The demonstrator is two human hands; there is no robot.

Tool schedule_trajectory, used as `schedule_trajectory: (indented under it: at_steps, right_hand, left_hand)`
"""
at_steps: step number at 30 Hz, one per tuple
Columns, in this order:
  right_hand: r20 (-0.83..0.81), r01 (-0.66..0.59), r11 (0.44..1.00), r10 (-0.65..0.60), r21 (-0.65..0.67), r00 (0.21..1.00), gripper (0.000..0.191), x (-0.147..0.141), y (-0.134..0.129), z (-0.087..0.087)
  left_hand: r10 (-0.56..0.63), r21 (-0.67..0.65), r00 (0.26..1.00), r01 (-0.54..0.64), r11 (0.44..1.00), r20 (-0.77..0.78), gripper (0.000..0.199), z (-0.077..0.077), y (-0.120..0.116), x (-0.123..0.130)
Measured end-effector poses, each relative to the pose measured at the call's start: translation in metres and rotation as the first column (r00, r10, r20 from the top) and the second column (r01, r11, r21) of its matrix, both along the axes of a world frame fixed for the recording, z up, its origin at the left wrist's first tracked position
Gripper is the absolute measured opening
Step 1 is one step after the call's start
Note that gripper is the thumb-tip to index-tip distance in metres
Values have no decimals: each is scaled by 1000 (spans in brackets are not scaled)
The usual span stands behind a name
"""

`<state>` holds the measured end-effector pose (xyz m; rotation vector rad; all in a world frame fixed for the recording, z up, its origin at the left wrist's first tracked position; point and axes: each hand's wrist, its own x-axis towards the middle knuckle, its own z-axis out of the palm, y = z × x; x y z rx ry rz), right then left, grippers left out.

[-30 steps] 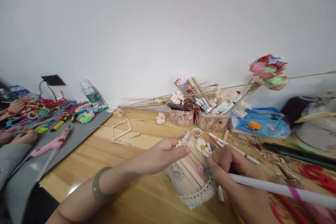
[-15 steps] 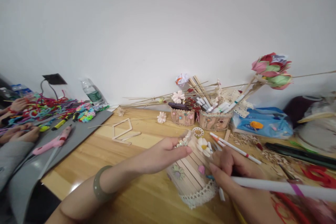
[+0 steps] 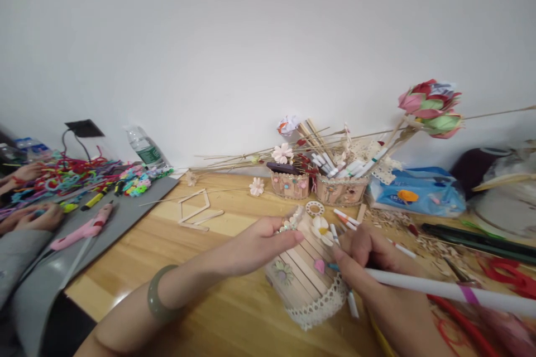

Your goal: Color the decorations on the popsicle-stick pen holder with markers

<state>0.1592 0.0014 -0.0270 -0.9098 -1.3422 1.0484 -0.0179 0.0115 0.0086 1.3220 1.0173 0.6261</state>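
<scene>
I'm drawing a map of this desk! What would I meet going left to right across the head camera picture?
Pink tool, clear bottle, thin wooden sticks, the camera wearer's left hand, lace-edged wooden craft, their right hand, dark purple thing.

One head-worn camera looks forward and down from close above the table (image 3: 234,307) toward the wall (image 3: 251,39).

My left hand (image 3: 262,242) grips lace-edged craft (image 3: 299,273); my right hand (image 3: 372,265) holds pen (image 3: 422,285), blue tip (image 3: 333,267) just beside pink piece (image 3: 319,265).
</scene>
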Motion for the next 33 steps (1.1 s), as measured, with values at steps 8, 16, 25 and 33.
schedule_trajectory:
  at_steps: [8,16,25,33]
  right_hand:
    - [-17,-11,1000,11,-15,1000,33,0,0,-2]
    - [22,-37,998,36,56,999,35,3,2,-8]
    - [51,-107,993,105,44,993,36,3,4,-7]
    - [234,-72,983,31,169,972,33,6,-2,-2]
  left_hand:
    - [6,2,1000,-6,1000,-13,37,1,-1,0]
    - [8,4,1000,-8,1000,-14,36,2,-1,0]
    - [2,26,1000,-2,1000,-13,32,1,0,0]
    - [-6,8,1000,6,1000,4,29,1,0,-1]
